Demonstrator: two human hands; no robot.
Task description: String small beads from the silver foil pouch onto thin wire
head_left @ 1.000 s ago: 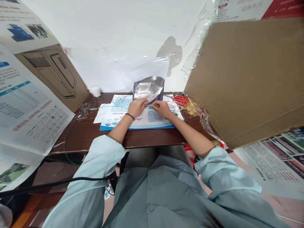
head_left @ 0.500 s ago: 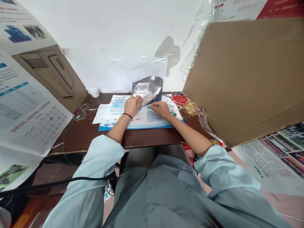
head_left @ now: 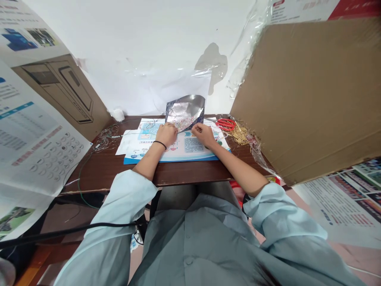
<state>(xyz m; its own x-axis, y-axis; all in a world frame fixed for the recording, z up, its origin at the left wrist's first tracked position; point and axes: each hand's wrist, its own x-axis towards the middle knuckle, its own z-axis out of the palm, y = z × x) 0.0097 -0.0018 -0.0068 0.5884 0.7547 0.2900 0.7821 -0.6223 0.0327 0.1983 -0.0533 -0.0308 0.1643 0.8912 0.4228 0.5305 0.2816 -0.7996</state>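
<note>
A crumpled foil pouch [head_left: 185, 111] with a silver inner face and a dark blue patterned outer edge stands up at the far side of a printed sheet [head_left: 143, 159]. Pinkish speckled material shows along its lower fold. My left hand [head_left: 167, 134] pinches the pouch's lower left edge. My right hand [head_left: 203, 135] rests on the sheet, with its fingertips at the pouch's lower right edge. A black band circles my left wrist.
The dark wooden table [head_left: 104, 167] also bears red-handled scissors [head_left: 225, 124], a pile of thin brass pins [head_left: 239, 134] and a tangle of fine wire [head_left: 104, 139]. A large cardboard sheet [head_left: 309, 95] blocks the right side, and printed posters [head_left: 35, 131] lean at the left.
My right hand has moved up from the sheet to the pouch's lower right edge. The pouch's lower fold has shifted slightly between my hands.
</note>
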